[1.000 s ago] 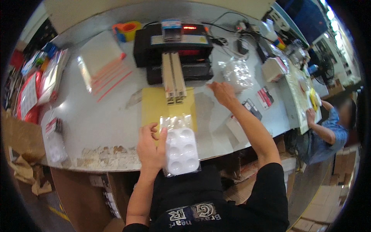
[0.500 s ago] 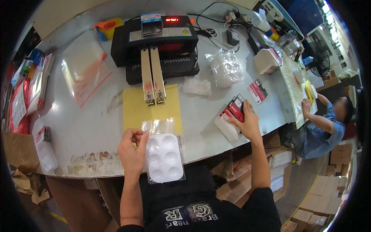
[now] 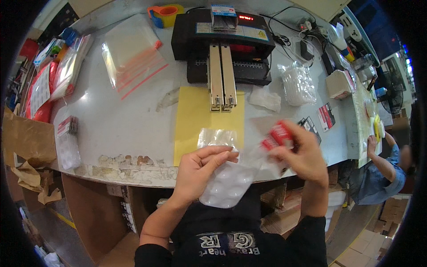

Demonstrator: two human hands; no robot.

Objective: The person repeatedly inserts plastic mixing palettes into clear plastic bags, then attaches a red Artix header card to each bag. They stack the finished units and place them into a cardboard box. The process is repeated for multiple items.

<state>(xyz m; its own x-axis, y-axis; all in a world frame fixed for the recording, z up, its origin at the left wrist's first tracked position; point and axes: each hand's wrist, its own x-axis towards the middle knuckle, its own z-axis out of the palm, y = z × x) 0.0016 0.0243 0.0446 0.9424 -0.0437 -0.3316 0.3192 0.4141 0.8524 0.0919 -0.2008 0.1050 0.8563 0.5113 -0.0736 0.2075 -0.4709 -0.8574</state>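
Note:
My left hand [image 3: 202, 171] pinches the top of a clear plastic bag [image 3: 217, 136] with a white paint palette [image 3: 224, 187] inside, tilted over the front edge of the bench. Several round wells show in the palette. In my right hand [image 3: 304, 153] is a red printed card [image 3: 279, 135], blurred by motion and held just right of the bag. Whether it is one card or more, I cannot tell. Behind that hand lies a dark card [image 3: 310, 128]. A yellow sheet [image 3: 189, 118] lies flat beyond the bag.
A black machine [image 3: 182, 38] with two metal arms [image 3: 221, 78] stands at the back. Clear bags [image 3: 133, 49] lie to its left, wrapped palettes [image 3: 298, 84] to its right. A packed palette [image 3: 69, 151] rests far left. A co-worker [image 3: 382, 173] works at the right.
My right hand has lifted a red card off the stack and brought it left toward the bag. The bagged palette has tilted in my left hand. The view has shifted left.

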